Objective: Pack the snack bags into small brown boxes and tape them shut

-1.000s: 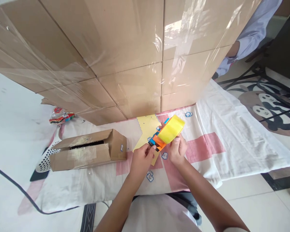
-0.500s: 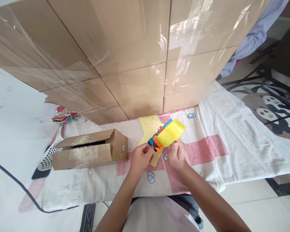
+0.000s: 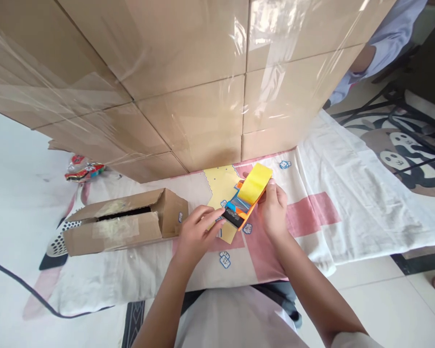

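Observation:
My right hand (image 3: 274,208) is wrapped around the side of a tape dispenser (image 3: 242,205) with an orange and blue frame and a wide yellow roll of tape (image 3: 255,183). The dispenser is tilted above the table, its black front end pointing towards my left hand (image 3: 199,229). Thumb and fingertips of that left hand touch the black end at its edge; whether a tape end lies between them is too small to tell. To the left of my hands a long cardboard box (image 3: 119,227) lies on the cloth, a dark gap between its top flaps.
A tall stack of cardboard boxes wrapped in clear film (image 3: 195,116) stands at the back of the cloth-covered table (image 3: 311,241). Far left are a perforated white paddle (image 3: 58,241), a red package (image 3: 83,169) and a black cable (image 3: 29,285). Another person's sleeve (image 3: 395,43) shows upper right.
The tape dispenser has turned, so its black front end and blue inside now show. My left fingers have loosened and straightened along its front. The view has shifted slightly.

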{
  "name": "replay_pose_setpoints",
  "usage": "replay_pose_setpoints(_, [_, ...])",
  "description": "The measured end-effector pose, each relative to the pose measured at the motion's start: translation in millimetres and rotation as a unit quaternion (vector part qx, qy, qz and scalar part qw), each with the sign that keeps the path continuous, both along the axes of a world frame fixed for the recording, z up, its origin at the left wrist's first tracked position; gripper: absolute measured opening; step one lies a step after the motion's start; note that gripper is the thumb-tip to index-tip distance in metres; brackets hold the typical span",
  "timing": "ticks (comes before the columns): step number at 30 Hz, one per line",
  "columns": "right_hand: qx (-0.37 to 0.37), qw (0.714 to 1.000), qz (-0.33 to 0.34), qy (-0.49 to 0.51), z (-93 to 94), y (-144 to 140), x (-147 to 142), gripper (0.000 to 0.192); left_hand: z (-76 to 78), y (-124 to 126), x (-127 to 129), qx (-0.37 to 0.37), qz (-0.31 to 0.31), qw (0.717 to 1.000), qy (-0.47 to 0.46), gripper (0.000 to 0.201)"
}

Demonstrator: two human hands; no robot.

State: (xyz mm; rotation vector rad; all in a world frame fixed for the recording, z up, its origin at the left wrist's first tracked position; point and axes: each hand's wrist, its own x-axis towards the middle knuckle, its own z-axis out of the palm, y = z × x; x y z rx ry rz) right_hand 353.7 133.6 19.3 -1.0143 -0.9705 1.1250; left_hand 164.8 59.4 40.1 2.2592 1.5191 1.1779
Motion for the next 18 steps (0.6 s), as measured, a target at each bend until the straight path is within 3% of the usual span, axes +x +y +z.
replay_pose_setpoints(5, [-0.034,0.999,0.005,0.002,16.1,-2,-2,0.05,8.8,5,-14,0.049,-0.076,0.987,0.136,0.025])
replay_pose_setpoints(14, [-0.002,0.996,-0.002,-0.095,32.9,-5,-5,0.053,11.4,5,-8,0.022,-0.123,0.986,0.114,0.019])
replay_pose_setpoints(18, [0.008,0.992,0.007,-0.127,34.8,-8,-7,0.05,20.0,5,-4,0.008,-0.124,0.982,0.141,0.017])
